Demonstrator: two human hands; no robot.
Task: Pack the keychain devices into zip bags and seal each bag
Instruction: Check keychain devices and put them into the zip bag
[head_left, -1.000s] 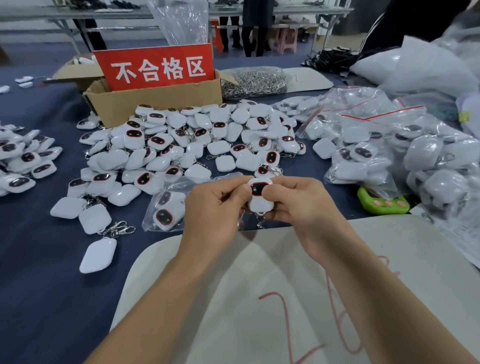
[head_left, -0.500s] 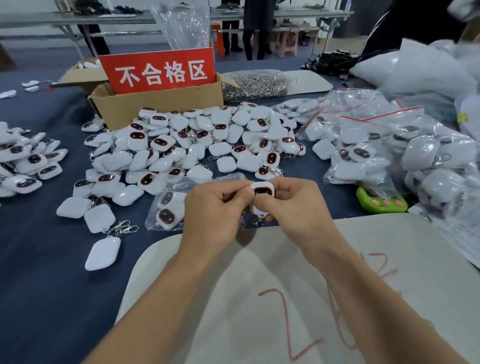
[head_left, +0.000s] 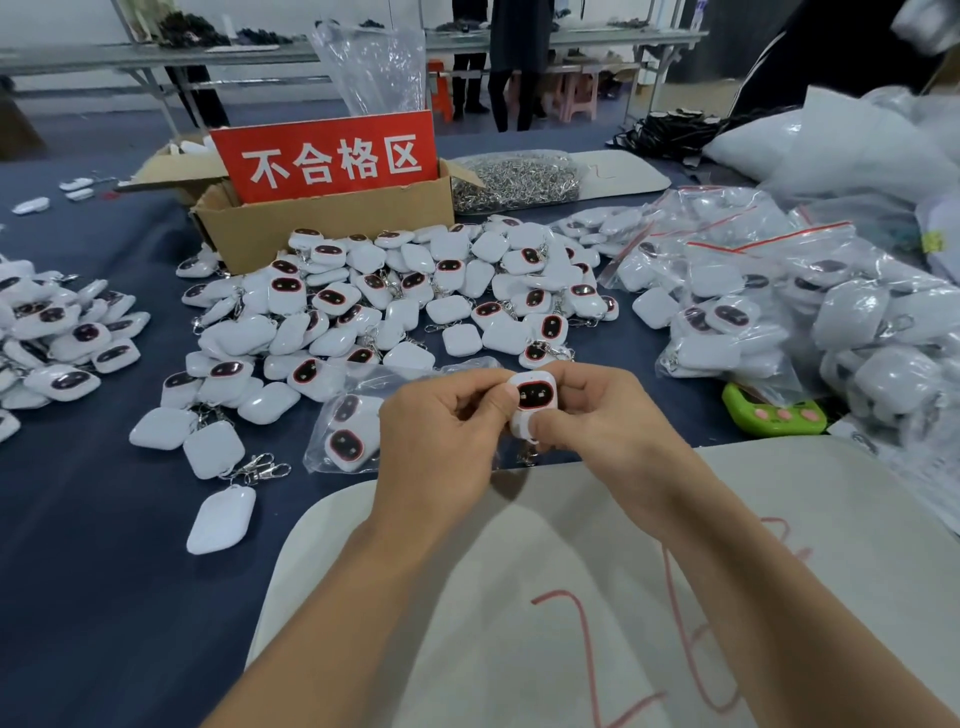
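Observation:
A white keychain device (head_left: 533, 399) with a dark red-rimmed face is pinched between my left hand (head_left: 441, 441) and my right hand (head_left: 608, 421), just above the near table edge. Its metal clasp (head_left: 527, 457) hangs below my fingers. A clear zip bag (head_left: 353, 426) holding two devices lies flat on the blue cloth, partly hidden behind my left hand. A big heap of loose devices (head_left: 395, 301) is spread beyond it. Filled zip bags (head_left: 753, 301) with red seal strips are piled at the right.
A cardboard box (head_left: 322, 228) with a red sign stands behind the heap, next to a pile of metal clasps (head_left: 514, 182). A green gadget (head_left: 774, 415) lies at the right. A white board (head_left: 571, 597) with red marks lies under my forearms. More devices (head_left: 57, 332) sit at the left.
Both hands have lifted the device slightly and turned it so its dark face points more at the camera. The bag on the cloth has not moved.

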